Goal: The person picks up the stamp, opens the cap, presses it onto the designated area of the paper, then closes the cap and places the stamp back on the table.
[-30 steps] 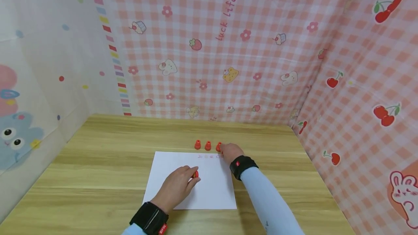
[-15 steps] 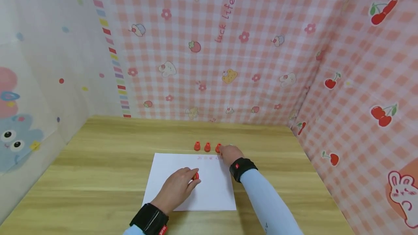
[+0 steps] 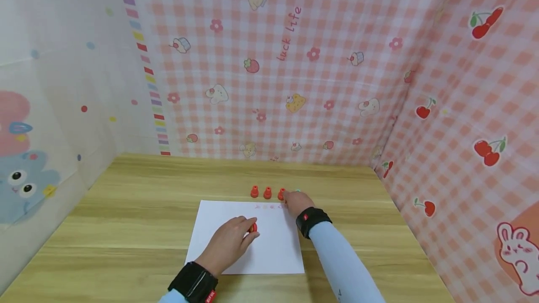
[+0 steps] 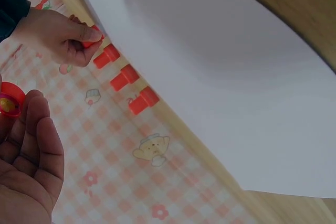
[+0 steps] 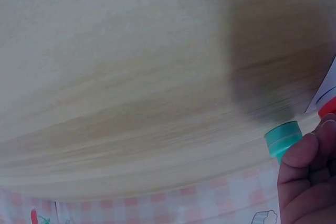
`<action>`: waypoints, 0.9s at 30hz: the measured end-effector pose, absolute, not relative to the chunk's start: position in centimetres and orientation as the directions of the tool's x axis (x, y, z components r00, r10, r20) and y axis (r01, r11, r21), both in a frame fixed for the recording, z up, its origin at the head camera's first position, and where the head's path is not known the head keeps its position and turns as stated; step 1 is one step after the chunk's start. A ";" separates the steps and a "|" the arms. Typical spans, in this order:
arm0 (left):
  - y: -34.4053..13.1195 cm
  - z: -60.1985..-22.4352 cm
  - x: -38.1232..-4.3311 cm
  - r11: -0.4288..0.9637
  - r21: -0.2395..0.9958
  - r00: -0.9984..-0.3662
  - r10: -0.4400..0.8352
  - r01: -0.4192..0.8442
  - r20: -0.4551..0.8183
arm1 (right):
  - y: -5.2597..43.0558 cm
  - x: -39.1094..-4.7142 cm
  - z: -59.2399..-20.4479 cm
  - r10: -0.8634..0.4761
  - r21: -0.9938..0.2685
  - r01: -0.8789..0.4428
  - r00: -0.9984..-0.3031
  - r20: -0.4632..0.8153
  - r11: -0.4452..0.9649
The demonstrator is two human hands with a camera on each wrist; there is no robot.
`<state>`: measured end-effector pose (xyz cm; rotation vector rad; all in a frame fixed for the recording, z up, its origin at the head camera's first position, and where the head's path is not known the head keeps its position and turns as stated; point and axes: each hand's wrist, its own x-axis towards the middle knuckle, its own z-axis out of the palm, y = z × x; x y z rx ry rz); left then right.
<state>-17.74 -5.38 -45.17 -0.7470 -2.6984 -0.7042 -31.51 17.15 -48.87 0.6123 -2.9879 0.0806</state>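
My left hand [image 3: 226, 244] is over the white paper [image 3: 273, 256], pinching a small red round stamp [image 4: 10, 99] whose ringed face shows a yellow figure. At the paper's far edge, the fingers of my right hand [image 3: 300, 203] pinch another red stamp [image 4: 93, 37], mostly hidden in the head view. Beside that hand, three red stamps [image 3: 267, 193] with narrow knobs stand upright in a row on the table. A teal stamp [image 5: 283, 139] stands behind the right hand's fingers. Along the paper's far edge runs a row of small pink prints [image 3: 271, 207].
The wooden table [image 3: 126, 219] extends on both sides of the paper. A pink checked cloth [image 3: 269, 83] with cartoon prints hangs behind it, another covers the right side, and a white dotted cloth [image 3: 63, 83] hangs on the left. Black bands [image 3: 193, 282] wrap both wrists.
The head view has tilted up slightly, so the scene sits a little lower. Both hands keep nearly the same places and grips. A bit of teal now shows behind the right hand.
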 end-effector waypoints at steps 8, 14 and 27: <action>-5.3 -45.5 -17.6 0.746 0.375 -0.827 0.428 0.551 0.364 | 17.4 -31.5 -49.1 -0.401 -0.056 -0.405 -0.914 0.071 0.913; -5.4 -45.5 -17.7 0.754 0.383 -0.841 0.425 0.534 0.335 | 17.4 -32.0 -49.4 -0.421 -0.048 -0.425 -0.904 0.076 0.904; -5.2 -45.3 -17.8 0.761 0.384 -0.850 0.424 0.522 0.313 | 17.2 -31.4 -47.9 -0.373 -0.065 -0.374 -0.927 0.034 0.925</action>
